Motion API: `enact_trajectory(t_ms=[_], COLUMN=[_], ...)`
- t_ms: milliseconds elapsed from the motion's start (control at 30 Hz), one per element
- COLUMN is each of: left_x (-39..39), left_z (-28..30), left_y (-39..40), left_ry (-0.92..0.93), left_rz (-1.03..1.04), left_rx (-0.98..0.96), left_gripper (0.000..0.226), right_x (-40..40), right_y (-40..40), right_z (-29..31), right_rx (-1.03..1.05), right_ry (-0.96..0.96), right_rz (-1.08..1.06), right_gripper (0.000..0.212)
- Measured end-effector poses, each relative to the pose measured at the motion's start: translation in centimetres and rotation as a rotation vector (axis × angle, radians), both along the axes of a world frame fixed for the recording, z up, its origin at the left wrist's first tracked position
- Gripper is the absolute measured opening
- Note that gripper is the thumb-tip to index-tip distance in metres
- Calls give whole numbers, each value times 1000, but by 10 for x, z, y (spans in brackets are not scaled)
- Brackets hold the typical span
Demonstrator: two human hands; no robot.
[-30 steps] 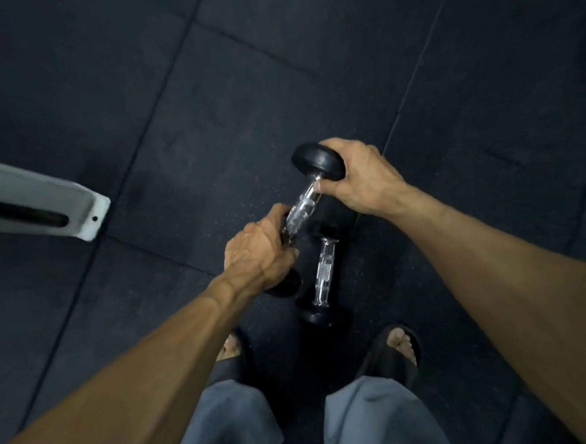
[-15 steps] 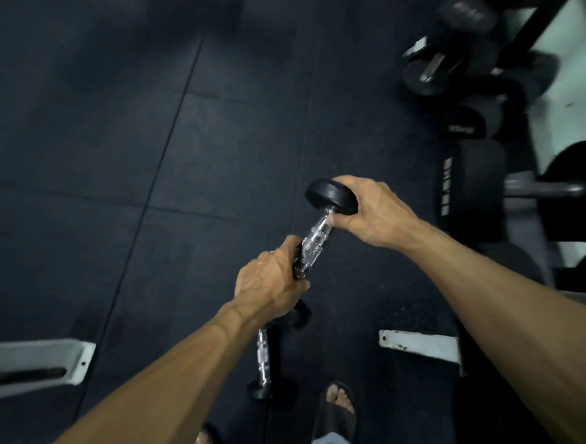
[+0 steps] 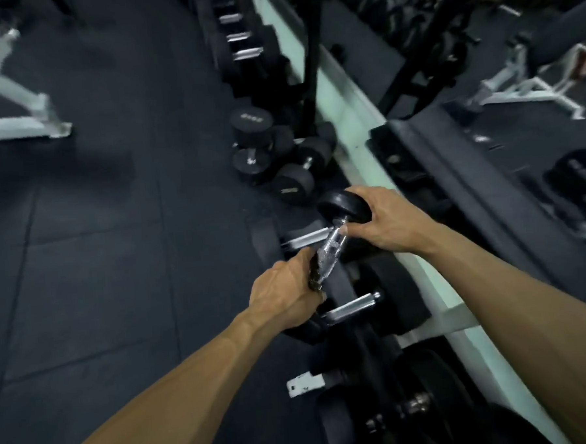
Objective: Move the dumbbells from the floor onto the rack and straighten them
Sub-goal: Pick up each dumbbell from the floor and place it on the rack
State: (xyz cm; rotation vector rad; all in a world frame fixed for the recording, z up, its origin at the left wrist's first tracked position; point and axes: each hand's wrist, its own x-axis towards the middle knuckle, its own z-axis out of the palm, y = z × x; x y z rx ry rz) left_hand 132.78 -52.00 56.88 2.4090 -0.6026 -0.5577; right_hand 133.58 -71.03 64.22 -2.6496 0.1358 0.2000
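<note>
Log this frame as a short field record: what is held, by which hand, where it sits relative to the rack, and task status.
held item: small dumbbell, tilted, off the floor
left hand: grips the lower end of its handle
right hand: holds the upper head
position: above dumbbells lying beside the wall mirror
floor: dark rubber tiles
image: motion-blurred
status: carried, not yet set down

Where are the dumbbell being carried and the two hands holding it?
dumbbell [image 3: 333,246]: head view, chrome handle.
left hand [image 3: 285,298]: head view, back of hand.
right hand [image 3: 388,220]: head view, back of hand.
</note>
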Motion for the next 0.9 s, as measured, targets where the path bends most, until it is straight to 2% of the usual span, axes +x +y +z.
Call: enact_trajectory(t_ms=[167, 267, 433, 667, 900], left_x=[-5, -8, -10, -3, 9], left_z=[50, 70, 90, 97, 87], left_y=[-86, -136, -210, -290, -312], left_ry=[-48, -70, -12, -47, -8], left_rz=[-127, -216, -305, -381, -422], left_rx=[-49, -51, -60, -12, 68], left_gripper=[45, 52, 45, 46, 44], right_x=[-35, -53, -73, -78, -73], right_y=[-85, -132, -197, -266, -293], right_z=[52, 73, 94, 93, 62], right_rx=[-28, -25, -43, -10, 97], right_ry=[-44, -51, -41, -5, 79], right_rz=[-128, -187, -300, -475, -547], right_gripper=[35, 32, 35, 41, 38])
